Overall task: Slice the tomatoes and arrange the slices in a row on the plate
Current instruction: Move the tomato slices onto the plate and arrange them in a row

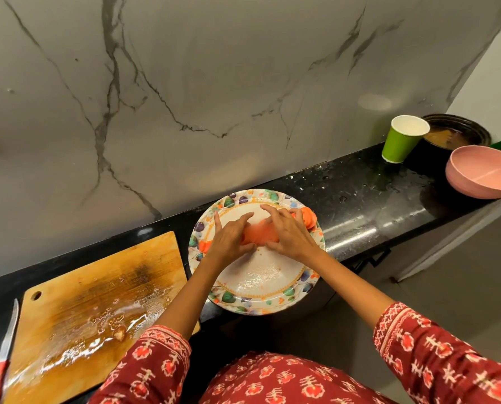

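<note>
single head cam, wide-angle, looks forward and steeply down from above the person. black counter (360, 182) runs across mid-frame, marble wall (214, 68) fills the far half. close range.

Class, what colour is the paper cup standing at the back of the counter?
The paper cup is green outside and white inside, shown best in the head view.

- green paper cup (404, 139) sitting far right on the black counter (357, 196)
- pink bowl (484, 172) near it
- dark pot (456, 132) behind both
- marble wall (185, 83)
</note>
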`<action>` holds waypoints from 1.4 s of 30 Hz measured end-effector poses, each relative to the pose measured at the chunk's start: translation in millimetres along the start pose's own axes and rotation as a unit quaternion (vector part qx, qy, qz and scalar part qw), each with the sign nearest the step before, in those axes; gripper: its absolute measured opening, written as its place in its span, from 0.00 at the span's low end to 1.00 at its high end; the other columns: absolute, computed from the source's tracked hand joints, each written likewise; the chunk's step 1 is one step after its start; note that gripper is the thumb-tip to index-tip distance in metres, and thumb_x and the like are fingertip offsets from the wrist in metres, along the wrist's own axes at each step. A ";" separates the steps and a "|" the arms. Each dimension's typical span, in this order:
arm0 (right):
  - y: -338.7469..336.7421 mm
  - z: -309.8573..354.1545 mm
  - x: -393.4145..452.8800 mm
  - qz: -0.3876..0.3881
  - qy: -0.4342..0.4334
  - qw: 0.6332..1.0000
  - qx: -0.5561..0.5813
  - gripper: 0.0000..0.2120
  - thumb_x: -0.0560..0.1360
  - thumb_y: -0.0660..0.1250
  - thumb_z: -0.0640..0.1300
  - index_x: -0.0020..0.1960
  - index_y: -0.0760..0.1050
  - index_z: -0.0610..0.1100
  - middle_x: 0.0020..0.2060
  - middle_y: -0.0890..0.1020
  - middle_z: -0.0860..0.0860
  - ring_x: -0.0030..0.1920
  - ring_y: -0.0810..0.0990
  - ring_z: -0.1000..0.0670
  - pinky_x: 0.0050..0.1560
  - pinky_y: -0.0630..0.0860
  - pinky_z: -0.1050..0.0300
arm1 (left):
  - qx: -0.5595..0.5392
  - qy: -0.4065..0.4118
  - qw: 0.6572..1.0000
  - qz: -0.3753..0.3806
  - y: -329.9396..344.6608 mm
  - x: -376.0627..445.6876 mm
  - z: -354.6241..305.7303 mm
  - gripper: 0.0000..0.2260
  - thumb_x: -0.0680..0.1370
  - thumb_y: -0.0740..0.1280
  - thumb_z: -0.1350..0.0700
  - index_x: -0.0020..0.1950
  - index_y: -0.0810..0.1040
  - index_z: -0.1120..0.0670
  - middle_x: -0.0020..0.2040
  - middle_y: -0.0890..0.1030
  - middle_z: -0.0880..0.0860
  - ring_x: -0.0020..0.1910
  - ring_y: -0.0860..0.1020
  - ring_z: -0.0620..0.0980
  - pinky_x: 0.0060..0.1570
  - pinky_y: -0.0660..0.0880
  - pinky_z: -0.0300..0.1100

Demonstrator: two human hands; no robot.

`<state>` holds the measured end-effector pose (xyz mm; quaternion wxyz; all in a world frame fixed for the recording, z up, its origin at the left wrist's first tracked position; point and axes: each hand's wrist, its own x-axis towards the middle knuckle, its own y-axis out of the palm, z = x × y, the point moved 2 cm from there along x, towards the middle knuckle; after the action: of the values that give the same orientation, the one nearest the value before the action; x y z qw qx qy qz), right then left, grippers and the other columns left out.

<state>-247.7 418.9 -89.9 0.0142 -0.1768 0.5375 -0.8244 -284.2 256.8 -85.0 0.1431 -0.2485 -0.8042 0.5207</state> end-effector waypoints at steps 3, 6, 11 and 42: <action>2.7 0.3 -1.5 -0.034 -0.008 0.999 -0.018 0.40 0.64 0.75 0.47 0.69 0.56 0.48 0.44 0.80 0.50 0.50 0.77 0.45 0.53 0.68 0.46 | -0.005 -0.004 1.000 -0.002 0.1 -0.4 0.2 0.31 0.74 0.69 0.49 0.73 0.59 0.51 0.64 0.75 0.53 0.65 0.71 0.53 0.70 0.35 0.61; 5.9 0.9 -2.0 -0.032 0.004 0.999 -0.013 0.41 0.65 0.74 0.48 0.69 0.54 0.49 0.45 0.81 0.51 0.51 0.77 0.45 0.53 0.65 0.48 | -0.005 -0.008 1.000 0.002 -0.6 -0.5 0.3 0.34 0.72 0.70 0.49 0.73 0.58 0.51 0.65 0.74 0.53 0.66 0.70 0.53 0.70 0.38 0.63; 0.0 -5.4 -1.4 -0.012 0.033 0.999 0.014 0.42 0.66 0.74 0.55 0.73 0.60 0.45 0.55 0.80 0.49 0.59 0.73 0.46 0.56 0.62 0.48 | -0.008 -0.017 1.000 0.007 0.7 1.4 1.3 0.34 0.72 0.71 0.49 0.73 0.58 0.51 0.66 0.73 0.53 0.66 0.70 0.54 0.70 0.47 0.64; -12.4 -26.4 9.2 0.111 0.050 0.991 0.062 0.44 0.68 0.73 0.49 0.75 0.51 0.48 0.63 0.76 0.54 0.71 0.65 0.50 0.73 0.41 0.41 | -0.052 -0.033 0.998 0.018 0.4 3.0 -0.5 0.36 0.70 0.73 0.49 0.73 0.59 0.51 0.68 0.71 0.53 0.67 0.68 0.53 0.71 0.51 0.56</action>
<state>-262.3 445.4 -85.9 0.0900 -0.0733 0.5014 -0.8574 -286.4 259.0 -85.3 0.0943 -0.2526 -0.8301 0.4880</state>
